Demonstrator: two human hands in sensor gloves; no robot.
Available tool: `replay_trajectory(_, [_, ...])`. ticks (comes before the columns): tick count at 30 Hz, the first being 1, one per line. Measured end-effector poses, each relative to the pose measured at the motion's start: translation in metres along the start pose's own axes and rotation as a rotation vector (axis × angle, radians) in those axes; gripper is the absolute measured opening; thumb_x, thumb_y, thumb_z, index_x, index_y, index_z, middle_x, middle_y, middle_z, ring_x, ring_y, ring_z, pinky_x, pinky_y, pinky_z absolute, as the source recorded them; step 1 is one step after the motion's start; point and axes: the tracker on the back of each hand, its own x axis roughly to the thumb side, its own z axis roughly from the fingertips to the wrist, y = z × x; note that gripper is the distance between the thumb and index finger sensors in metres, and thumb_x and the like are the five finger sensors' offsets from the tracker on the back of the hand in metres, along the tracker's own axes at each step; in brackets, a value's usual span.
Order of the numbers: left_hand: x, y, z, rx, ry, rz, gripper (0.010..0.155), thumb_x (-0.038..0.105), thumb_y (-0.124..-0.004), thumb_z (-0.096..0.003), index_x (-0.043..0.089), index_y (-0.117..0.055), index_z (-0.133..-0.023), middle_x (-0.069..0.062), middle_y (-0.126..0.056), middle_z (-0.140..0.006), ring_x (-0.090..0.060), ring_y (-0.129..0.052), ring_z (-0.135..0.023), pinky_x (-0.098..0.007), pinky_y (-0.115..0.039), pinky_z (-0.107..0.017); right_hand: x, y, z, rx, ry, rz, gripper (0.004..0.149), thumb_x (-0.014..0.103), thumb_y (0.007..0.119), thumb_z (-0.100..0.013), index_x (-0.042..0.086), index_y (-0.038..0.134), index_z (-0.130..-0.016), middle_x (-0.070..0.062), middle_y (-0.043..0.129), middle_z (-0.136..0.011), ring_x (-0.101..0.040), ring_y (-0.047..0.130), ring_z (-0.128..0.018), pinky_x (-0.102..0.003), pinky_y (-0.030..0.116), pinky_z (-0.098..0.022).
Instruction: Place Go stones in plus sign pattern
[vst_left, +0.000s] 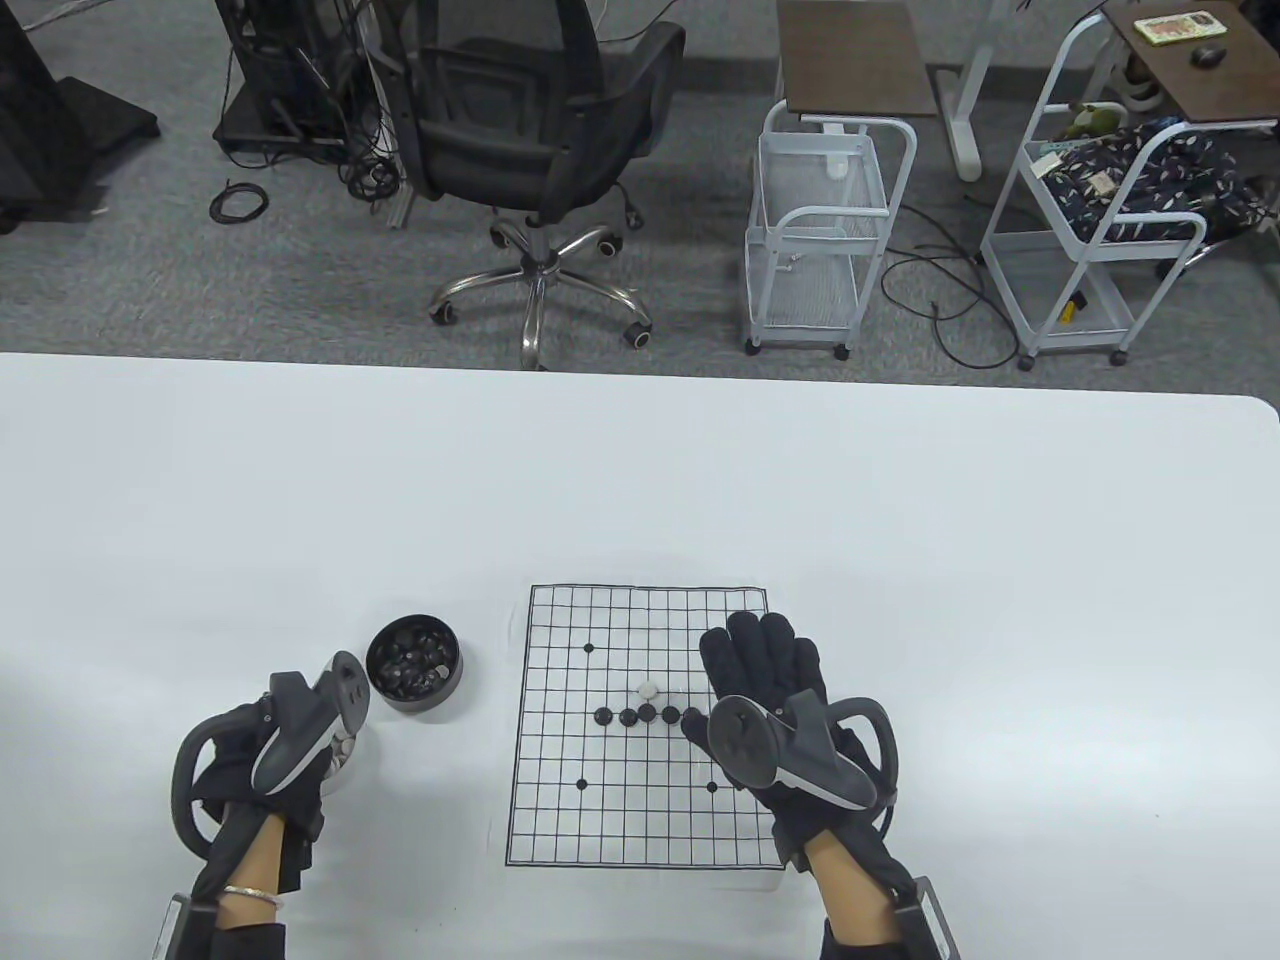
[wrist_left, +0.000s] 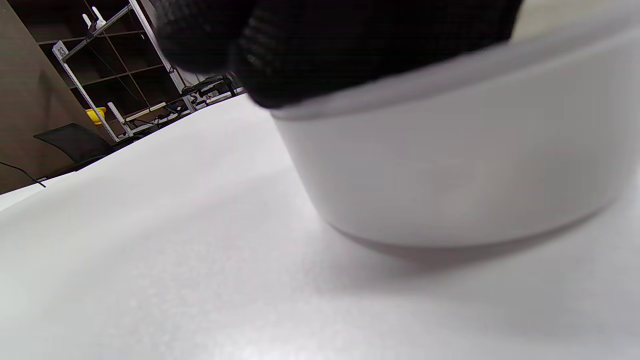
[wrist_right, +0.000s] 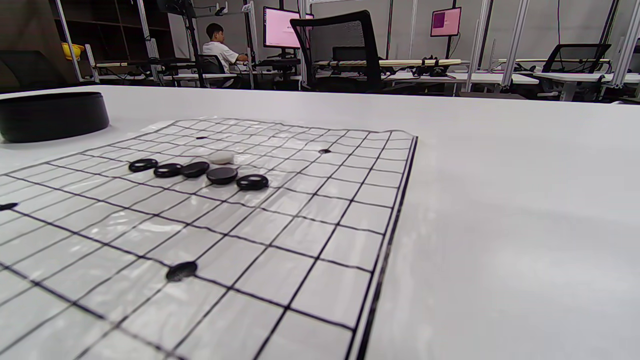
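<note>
A Go board printed on a thin sheet lies at the table's near middle. On it a row of black stones runs left to right, with one white stone just above the row's middle; both the black stones and the white stone show in the right wrist view. My right hand lies flat on the board's right side, fingers straight, beside the row's right end. My left hand reaches over a white bowl; its gloved fingers cover the rim, and what they hold is hidden.
A black bowl full of black stones stands left of the board, behind the white bowl. Bare white table stretches beyond and to the right. An office chair and wire carts stand past the far edge. A person sits far off.
</note>
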Motion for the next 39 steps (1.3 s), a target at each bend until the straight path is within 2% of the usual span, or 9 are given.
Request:
replay_trajectory(6, [-0.003,0.007,0.002,0.032,-0.008,0.03,0.038,0.043,-0.081,-0.0432,0.031,-0.088,-0.078,0.009,-0.105,-0.064,0.002,-0.097,-0.029,-0.026,-0.086,-0.042,0.0,-0.001,0.001,0.002,0.003,-0.002,0.079,0.056,0.052,-0.056,0.013,0.025,-0.116,-0.021,0.023,-0.119,-0.051,0.024,-0.11,-0.058,0.028,-0.078])
replay_trajectory(9, [-0.005,0.026,0.012,0.116,-0.05,0.124,0.038,0.043,-0.081,-0.0428,0.031,-0.088,-0.078,0.009,-0.105,-0.063,0.003,-0.097,-0.028,-0.026,-0.087,-0.041,0.0,-0.002,0.0,0.001,0.003,-0.007,0.079,0.056,0.052,-0.056,0.013,0.024,-0.116,-0.021,0.023,-0.119,-0.051,0.024,-0.11,-0.058,0.028,-0.078])
replay_trajectory(12, [0.003,0.047,0.022,0.199,-0.169,0.272,0.038,0.044,-0.081,-0.0427,0.032,-0.089,-0.078,0.01,-0.106,-0.062,0.004,-0.097,-0.027,-0.025,-0.087,-0.04,0.0,-0.001,0.0,0.003,0.005,-0.007,0.079,0.056,0.052,-0.056,0.013,0.025,-0.116,-0.021,0.023,-0.119,-0.051,0.024,-0.11,-0.058,0.028,-0.078])
replay_trajectory(16, [0.04,0.069,0.03,0.286,-0.339,0.416,0.038,0.045,-0.081,-0.0427,0.032,-0.089,-0.077,0.011,-0.106,-0.061,0.005,-0.098,-0.026,-0.024,-0.088,-0.039,-0.001,-0.002,0.0,0.003,0.013,-0.007,0.079,0.056,0.052,-0.056,0.013,0.024,-0.116,-0.021,0.023,-0.119,-0.051,0.024,-0.11,-0.058,0.028,-0.078])
replay_trajectory(18, [0.07,0.08,0.029,0.301,-0.409,0.477,0.038,0.045,-0.081,-0.0426,0.032,-0.089,-0.077,0.011,-0.106,-0.061,0.005,-0.098,-0.026,-0.024,-0.088,-0.038,-0.002,-0.002,0.001,0.003,0.019,-0.002,0.079,0.056,0.052,-0.056,0.013,0.024,-0.116,-0.021,0.023,-0.119,-0.051,0.024,-0.11,-0.058,0.028,-0.078])
replay_trajectory(24, [0.159,0.104,0.018,0.111,-0.54,0.591,0.038,0.045,-0.08,-0.0447,0.032,-0.087,-0.08,0.011,-0.105,-0.065,0.005,-0.097,-0.029,-0.024,-0.087,-0.042,-0.005,-0.001,0.003,0.005,0.035,-0.004,0.079,0.056,0.052,-0.056,0.013,0.024,-0.116,-0.021,0.023,-0.119,-0.051,0.024,-0.11,-0.058,0.028,-0.078])
replay_trajectory(28, [0.211,0.102,0.012,-0.069,-0.567,0.542,0.038,0.045,-0.078,-0.0485,0.034,-0.082,-0.084,0.012,-0.101,-0.071,0.004,-0.096,-0.036,-0.025,-0.084,-0.048,-0.009,-0.001,0.006,0.005,0.054,-0.008,0.079,0.056,0.052,-0.056,0.013,0.024,-0.116,-0.021,0.023,-0.119,-0.051,0.024,-0.11,-0.058,0.028,-0.078])
replay_trajectory(34, [0.249,0.085,0.005,-0.181,-0.543,0.415,0.038,0.046,-0.076,-0.0521,0.036,-0.079,-0.088,0.013,-0.099,-0.076,0.004,-0.095,-0.043,-0.025,-0.082,-0.054,-0.012,-0.002,0.009,0.0,0.073,-0.012,0.079,0.056,0.052,-0.056,0.013,0.023,-0.116,-0.021,0.023,-0.119,-0.051,0.024,-0.11,-0.058,0.028,-0.078])
replay_trajectory(39, [0.255,0.08,0.002,-0.198,-0.527,0.369,0.038,0.047,-0.074,-0.0536,0.037,-0.077,-0.09,0.013,-0.098,-0.076,0.004,-0.094,-0.046,-0.025,-0.081,-0.056,-0.012,-0.001,0.01,0.007,0.078,-0.006,0.079,0.056,0.052,-0.056,0.013,0.023,-0.115,-0.021,0.023,-0.119,-0.051,0.024,-0.11,-0.058,0.028,-0.078])
